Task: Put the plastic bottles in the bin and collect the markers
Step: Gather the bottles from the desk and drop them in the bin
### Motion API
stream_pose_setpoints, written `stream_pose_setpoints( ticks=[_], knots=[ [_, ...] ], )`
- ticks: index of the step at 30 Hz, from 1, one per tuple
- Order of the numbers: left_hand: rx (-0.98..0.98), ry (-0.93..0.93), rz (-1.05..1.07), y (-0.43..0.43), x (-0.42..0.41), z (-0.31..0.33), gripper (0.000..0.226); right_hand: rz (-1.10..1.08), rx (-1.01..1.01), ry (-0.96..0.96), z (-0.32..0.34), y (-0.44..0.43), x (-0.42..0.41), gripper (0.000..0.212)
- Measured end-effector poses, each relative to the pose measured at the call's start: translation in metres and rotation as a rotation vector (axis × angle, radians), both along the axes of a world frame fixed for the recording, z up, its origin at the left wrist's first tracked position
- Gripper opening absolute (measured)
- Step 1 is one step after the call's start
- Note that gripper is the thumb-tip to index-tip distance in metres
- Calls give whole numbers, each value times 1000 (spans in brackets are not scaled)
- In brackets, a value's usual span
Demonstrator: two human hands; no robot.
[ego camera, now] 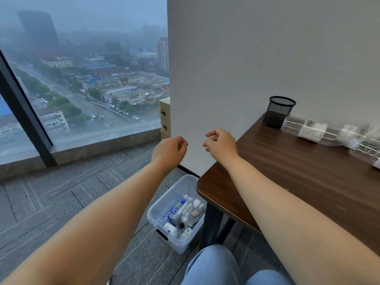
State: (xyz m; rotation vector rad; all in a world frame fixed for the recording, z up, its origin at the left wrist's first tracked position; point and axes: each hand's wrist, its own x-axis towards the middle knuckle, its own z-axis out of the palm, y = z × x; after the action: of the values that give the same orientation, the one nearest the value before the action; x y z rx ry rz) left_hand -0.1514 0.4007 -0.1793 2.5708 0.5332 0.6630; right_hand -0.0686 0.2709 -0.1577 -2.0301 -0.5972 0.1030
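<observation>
A clear plastic bin (164, 202) stands on the floor beside the table's left corner, with several plastic bottles (181, 214) lying in it. More clear bottles (314, 131) lie on their sides along the back right of the wooden table (298, 173). A black mesh pen cup (280, 111) stands at the table's far corner against the wall. My left hand (169, 150) and my right hand (221, 144) hang in the air above the bin, fingers loosely curled, holding nothing. No markers show.
A large window (82, 68) fills the left, with a stone sill below it. Stacked cardboard boxes (165, 118) stand by the wall's edge. Grey carpet tiles cover the floor. My knees in blue jeans (213, 266) are at the bottom.
</observation>
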Motion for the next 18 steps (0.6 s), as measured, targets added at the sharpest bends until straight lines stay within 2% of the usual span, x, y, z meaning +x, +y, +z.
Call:
stream_pose_setpoints(
  ticks=[5,12,18],
  knots=[
    [-31,-22,-97,-52,21,20,26,-95,31,-39,12,-63,12,10],
    [-81,-48,-334,-159,67,37,21,-338,61,-31,22,-190,29,23],
    [-19,-70,-544,-267,97,42,21,-561,90,-18,21,-307,32,25]
  ],
)
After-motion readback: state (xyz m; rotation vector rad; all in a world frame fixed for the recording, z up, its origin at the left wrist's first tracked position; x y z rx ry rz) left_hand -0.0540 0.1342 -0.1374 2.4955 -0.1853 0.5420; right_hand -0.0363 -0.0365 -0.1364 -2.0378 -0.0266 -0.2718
